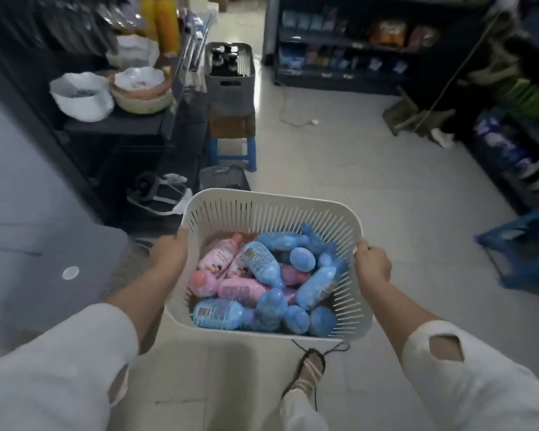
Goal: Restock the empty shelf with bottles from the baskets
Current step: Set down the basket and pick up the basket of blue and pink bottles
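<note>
Carried load. The left hand (168, 256) and right hand (372, 264), well apart, each grip an opposite rim of the white basket (271, 202). Blue and pink bottles (262, 262) lie jumbled inside, between both hands. Dark shelving (122, 124) stands ahead-left.

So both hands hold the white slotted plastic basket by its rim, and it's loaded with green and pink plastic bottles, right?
Not green: the head view shows blue plastic bottles mixed with pink plastic bottles. The rest stands: the left hand and right hand grip the rim of the white slotted plastic basket.
</note>
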Available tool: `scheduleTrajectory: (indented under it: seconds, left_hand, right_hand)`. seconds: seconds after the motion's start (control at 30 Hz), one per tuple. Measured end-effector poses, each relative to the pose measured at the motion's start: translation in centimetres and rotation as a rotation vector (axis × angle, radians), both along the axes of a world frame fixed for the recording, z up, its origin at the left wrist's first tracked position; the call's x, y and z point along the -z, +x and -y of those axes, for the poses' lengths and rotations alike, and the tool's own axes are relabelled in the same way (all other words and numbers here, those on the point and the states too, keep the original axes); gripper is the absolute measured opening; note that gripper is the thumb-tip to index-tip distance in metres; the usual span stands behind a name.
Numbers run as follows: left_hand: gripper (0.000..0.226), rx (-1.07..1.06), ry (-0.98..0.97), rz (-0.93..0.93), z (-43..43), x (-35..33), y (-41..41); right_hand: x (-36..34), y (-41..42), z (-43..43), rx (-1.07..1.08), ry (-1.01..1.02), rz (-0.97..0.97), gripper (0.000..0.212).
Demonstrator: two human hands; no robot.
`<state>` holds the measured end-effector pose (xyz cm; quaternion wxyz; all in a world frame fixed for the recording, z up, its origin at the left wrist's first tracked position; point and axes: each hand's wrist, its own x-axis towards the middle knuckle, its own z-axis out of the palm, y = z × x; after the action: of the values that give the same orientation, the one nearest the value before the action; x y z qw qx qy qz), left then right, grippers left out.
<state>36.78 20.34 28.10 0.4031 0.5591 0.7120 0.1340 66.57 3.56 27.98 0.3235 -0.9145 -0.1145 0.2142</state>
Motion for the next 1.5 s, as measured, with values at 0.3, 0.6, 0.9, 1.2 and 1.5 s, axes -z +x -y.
scheduleTrajectory:
  seconds: [0.3, 0.6, 0.9, 1.2, 1.5]
  left_hand:
    - [0.063, 0.244, -0.022, -0.099, -0.6, 0.2, 24.0]
    - [0.067, 0.614, 0.015, -0.142, -2.0, -0.2, 45.9]
    - [0.069, 0.958, 0.066, -0.107, -1.9, 0.4, 70.1]
    - [0.068, 1.230, 0.176, -0.077, 6.0, -1.1, 91.6]
    - [0.066, 1.255, 0.085, 0.013, 18.0, -0.3, 110.9]
  right_hand:
    - [-1.8, 18.4, 5.9, 0.282, -0.033, -0.042, 0.056]
    - [-3.7, 32.5, 11.0, 0.560, -0.016, -0.040, 0.054]
    - [-2.7, 45.4, 15.2, 0.924, -0.021, -0.070, 0.054]
    - [-2.8, 57.0, 23.0, 1.169, -0.008, -0.074, 0.052]
    - [-4.6, 73.8, 34.8, 1.283, -0.017, -0.087, 0.056]
